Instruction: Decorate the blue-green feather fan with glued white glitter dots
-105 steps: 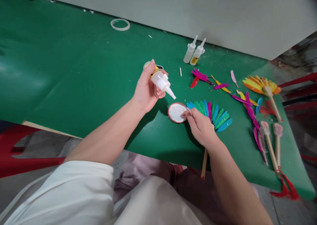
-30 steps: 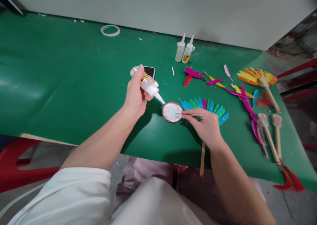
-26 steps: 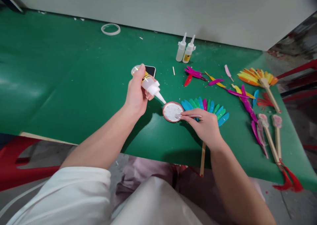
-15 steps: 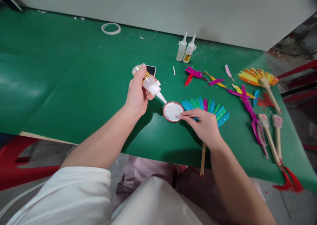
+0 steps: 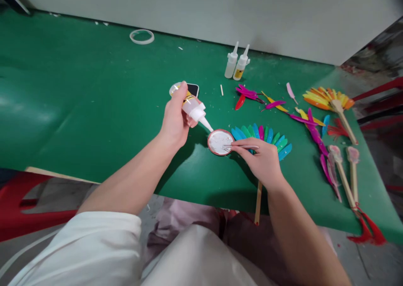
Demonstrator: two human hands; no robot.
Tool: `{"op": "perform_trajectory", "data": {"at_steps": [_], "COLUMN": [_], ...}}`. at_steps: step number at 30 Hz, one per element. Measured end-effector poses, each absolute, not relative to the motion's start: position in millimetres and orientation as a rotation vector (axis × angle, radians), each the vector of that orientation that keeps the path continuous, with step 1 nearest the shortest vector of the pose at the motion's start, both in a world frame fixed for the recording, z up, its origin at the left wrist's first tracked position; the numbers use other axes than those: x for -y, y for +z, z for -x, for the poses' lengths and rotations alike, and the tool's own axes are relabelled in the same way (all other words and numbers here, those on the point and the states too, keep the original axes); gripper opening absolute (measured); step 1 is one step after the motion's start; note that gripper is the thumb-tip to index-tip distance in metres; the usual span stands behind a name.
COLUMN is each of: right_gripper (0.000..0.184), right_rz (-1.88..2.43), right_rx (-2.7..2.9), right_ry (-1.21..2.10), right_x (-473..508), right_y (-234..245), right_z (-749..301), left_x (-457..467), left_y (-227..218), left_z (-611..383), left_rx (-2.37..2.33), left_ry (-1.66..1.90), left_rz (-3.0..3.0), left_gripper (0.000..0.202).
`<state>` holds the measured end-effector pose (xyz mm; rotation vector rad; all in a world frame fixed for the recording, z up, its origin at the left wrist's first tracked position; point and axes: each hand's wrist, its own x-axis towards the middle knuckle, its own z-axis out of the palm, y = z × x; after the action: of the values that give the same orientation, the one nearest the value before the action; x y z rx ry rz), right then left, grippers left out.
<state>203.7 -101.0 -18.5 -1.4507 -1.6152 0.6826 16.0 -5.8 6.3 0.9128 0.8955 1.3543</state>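
My left hand (image 5: 174, 120) is closed round a clear glue bottle (image 5: 190, 103) with a yellow label, tilted so its white nozzle points down at the left rim of a small round dish (image 5: 220, 142), red-edged with white paste inside. My right hand (image 5: 262, 162) pinches a thin white quill (image 5: 241, 146) that lies across the dish's right edge. Under and behind that hand lies a fan of blue, green and pink feathers (image 5: 267, 137) on a wooden stick (image 5: 258, 202) that overhangs the front edge of the green table (image 5: 78, 101).
Two small glue bottles (image 5: 236, 63) stand near the wall. A black phone (image 5: 191, 88) lies behind my left hand. Loose pink, red and yellow feathers (image 5: 270, 103), a yellow-orange fan (image 5: 330, 99) and several sticks (image 5: 344, 181) lie at the right. A tape ring (image 5: 142, 36) lies far back.
The glue bottle has tipped lower until its nozzle reached the dish's rim. My right hand now holds a thin quill over the dish; little has moved in the last second.
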Motion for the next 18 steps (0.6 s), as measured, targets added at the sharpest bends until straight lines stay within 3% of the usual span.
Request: {"op": "perform_trajectory", "data": {"at_steps": [7,18], "right_gripper": [0.002,0.003], "right_rz": [1.412,1.381], "right_rx": [1.175,1.133], "right_ry": [0.718,0.781], "right_x": [101.3,98.7], "right_y": [-11.0,-13.7], "right_z": [-205.4,-206.1], "left_x": [11.8,14.6], "left_y": [-0.3,-0.4], "left_z": [-22.5,-21.9], "left_rx": [-0.955,-0.892], "left_ry": [1.196,0.897], "left_rz": [-0.989,-1.099], "left_gripper": [0.058,0.051]}}
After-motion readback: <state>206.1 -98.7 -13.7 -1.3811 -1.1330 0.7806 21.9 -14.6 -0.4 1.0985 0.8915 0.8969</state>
